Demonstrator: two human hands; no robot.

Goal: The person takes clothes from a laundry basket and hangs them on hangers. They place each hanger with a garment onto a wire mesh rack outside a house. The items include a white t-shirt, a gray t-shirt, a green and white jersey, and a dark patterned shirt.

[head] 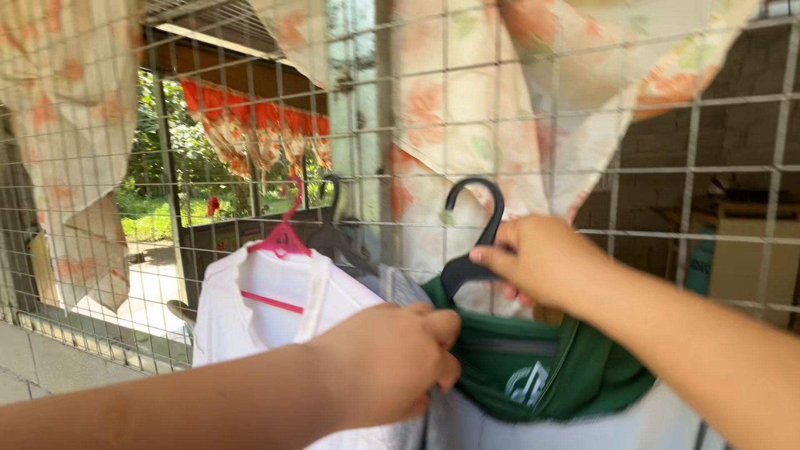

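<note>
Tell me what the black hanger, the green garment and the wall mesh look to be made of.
Black hanger: likely plastic, thick moulded hook with a smooth dull sheen.
Green garment: soft fabric, it folds and sags; fibre unclear.
Wall mesh: metal wire, thin grey rods in a rigid grid.

A black hanger stands upright at centre frame, its hook against a wire grid, carrying a green shirt with a white emblem that drapes toward the lower right, its collar gathered open beneath the hanger's neck.
</note>
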